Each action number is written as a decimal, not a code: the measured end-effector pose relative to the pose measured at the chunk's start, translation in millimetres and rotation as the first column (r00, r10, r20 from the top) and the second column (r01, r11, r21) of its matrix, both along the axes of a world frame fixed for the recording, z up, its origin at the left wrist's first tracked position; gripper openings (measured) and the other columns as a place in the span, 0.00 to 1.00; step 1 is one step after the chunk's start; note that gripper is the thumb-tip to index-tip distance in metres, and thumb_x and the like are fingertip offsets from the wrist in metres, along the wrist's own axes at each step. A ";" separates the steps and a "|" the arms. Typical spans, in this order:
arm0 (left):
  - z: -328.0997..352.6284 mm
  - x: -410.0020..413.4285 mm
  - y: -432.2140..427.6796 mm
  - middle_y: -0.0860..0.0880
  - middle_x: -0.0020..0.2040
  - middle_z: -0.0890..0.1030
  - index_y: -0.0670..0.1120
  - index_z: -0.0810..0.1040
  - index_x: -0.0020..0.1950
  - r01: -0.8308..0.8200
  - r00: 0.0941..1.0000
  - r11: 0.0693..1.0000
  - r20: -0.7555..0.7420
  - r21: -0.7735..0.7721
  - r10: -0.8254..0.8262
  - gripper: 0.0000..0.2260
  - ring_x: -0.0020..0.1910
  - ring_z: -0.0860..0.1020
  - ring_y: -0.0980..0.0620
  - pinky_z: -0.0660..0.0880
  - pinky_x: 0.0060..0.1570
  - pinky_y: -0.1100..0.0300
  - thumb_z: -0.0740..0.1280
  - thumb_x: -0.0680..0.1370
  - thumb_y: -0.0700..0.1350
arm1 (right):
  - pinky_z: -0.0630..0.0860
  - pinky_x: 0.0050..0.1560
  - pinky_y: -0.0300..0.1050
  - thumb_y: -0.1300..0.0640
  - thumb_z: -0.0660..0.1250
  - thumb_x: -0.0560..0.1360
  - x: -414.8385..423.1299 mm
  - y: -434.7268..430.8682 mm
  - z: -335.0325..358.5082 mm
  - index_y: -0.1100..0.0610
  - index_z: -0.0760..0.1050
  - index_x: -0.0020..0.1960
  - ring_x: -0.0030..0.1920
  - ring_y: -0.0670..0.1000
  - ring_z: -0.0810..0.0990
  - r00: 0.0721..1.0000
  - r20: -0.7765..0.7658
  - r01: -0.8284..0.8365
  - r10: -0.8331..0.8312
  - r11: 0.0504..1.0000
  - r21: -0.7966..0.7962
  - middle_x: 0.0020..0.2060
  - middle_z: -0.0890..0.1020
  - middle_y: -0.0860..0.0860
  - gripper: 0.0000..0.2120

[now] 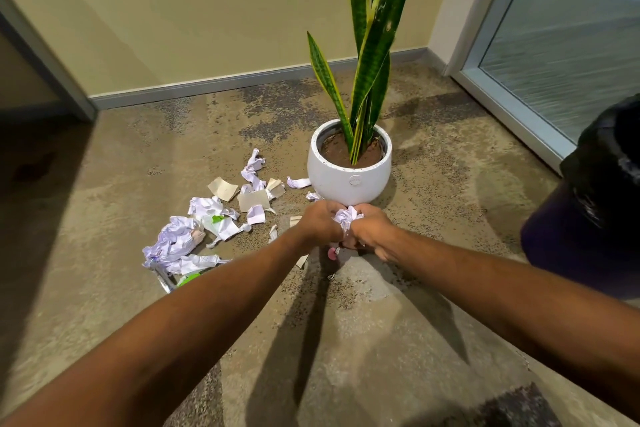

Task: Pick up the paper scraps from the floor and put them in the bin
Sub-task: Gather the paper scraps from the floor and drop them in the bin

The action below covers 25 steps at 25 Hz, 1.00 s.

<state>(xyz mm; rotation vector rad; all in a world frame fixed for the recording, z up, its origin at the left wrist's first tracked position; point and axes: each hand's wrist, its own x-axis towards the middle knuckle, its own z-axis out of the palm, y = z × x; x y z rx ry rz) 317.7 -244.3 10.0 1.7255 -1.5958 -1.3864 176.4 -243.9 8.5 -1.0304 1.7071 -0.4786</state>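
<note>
In the head view I had both arms stretched forward and down, meeting just in front of a white pot [349, 177]. My left hand [320, 222] and right hand [370, 230] were both curled, backs up, clenched together around one crumpled paper wad [347, 217] that showed between them. I could not tell whether the wad touched the floor [398, 322].

More paper scraps [207, 222] lay spread on the floor to the left of my hands: crumpled white sheets nearer, flat beige pieces farther, reaching up to the pot's left side. A few small bits lay just beneath my wrists.

The bin [588, 218], dark with a black liner, stood at the right edge, partly out of view and well apart from the wad. A tall snake plant [375, 45] rose from the pot just beyond my hands. A glass door [561, 55] stood far right.
</note>
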 end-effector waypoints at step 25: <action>234.9 -272.6 40.5 0.36 0.62 0.84 0.37 0.79 0.66 0.082 0.889 0.980 -0.431 -0.183 -0.155 0.26 0.55 0.83 0.44 0.82 0.61 0.42 0.70 0.70 0.21 | 0.84 0.53 0.59 0.86 0.65 0.66 -279.1 74.5 263.3 0.62 0.80 0.53 0.51 0.62 0.83 0.969 0.150 0.236 -0.197 0.917 -0.322 0.50 0.83 0.63 0.25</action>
